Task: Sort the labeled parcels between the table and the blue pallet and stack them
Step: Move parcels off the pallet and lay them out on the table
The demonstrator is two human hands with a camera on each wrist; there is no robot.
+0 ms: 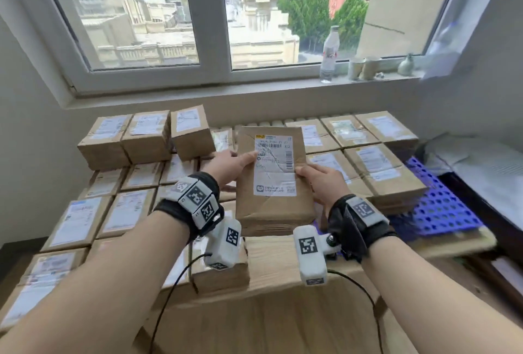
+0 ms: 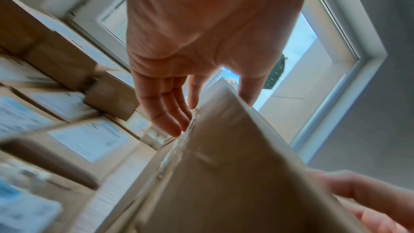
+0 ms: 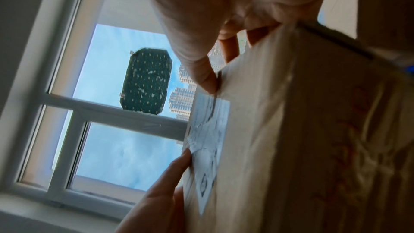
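I hold one brown parcel (image 1: 271, 209) up at the centre, tilted so that its white shipping label (image 1: 275, 167) faces me. My left hand (image 1: 233, 165) grips its left edge, thumb on the label and fingers (image 2: 170, 112) stretched along the back. My right hand (image 1: 321, 181) grips the right edge, thumb (image 3: 206, 79) pressed on the front. The same parcel (image 2: 224, 174) fills the lower left wrist view, and its side (image 3: 302, 130) fills the right wrist view. Rows of labeled parcels (image 1: 124, 212) cover the left side. More parcels (image 1: 376, 167) are stacked on the blue pallet (image 1: 441, 209) at right.
A bare strip of the wooden table (image 1: 271, 257) lies below the held parcel. Taller boxes (image 1: 147, 138) stand at the back left under the window. A plastic bottle (image 1: 329, 53) and cups (image 1: 363, 68) stand on the sill. White bedding (image 1: 486, 167) lies at the far right.
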